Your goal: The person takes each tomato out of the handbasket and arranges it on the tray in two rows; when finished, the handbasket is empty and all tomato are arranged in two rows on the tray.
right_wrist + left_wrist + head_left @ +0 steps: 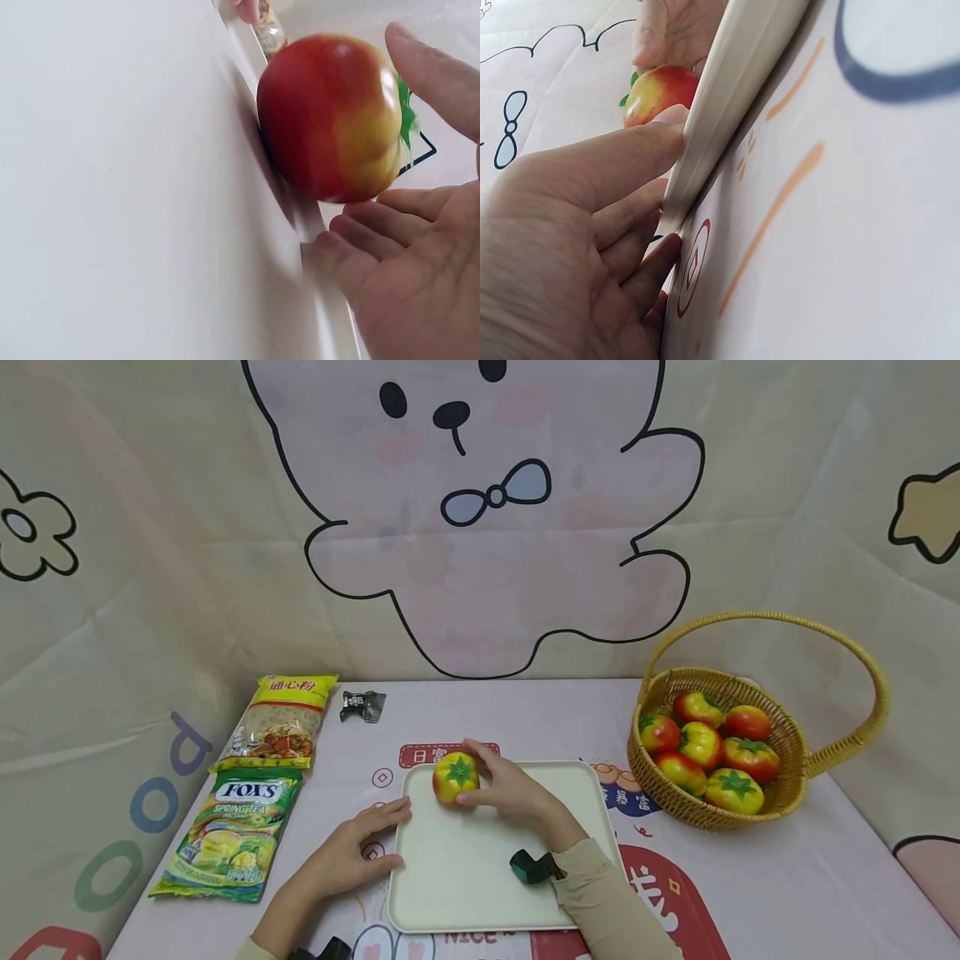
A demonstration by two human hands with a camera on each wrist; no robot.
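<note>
A red-and-yellow tomato (454, 778) with a green leafy top sits near the back left corner of a cream tray (480, 893). My right hand (525, 793) is around its right side, thumb in front and fingers behind. In the right wrist view, the thumb stands apart from the tomato (326, 120), while the fingers (390, 225) lie close beneath it; whether they touch is unclear. My left hand (348, 852) rests its fingertips and thumb against the tray's left edge, also seen in the left wrist view along the tray rim (712, 127).
A wicker basket (791, 793) with a tall handle holds several similar tomatoes at the right. At the left lie a yellow pasta bag (277, 722) and a green FOX'S candy bag (228, 835). One small black wrapped candy (363, 706) lies behind the tray. A printed cloth wall (487, 568) stands behind.
</note>
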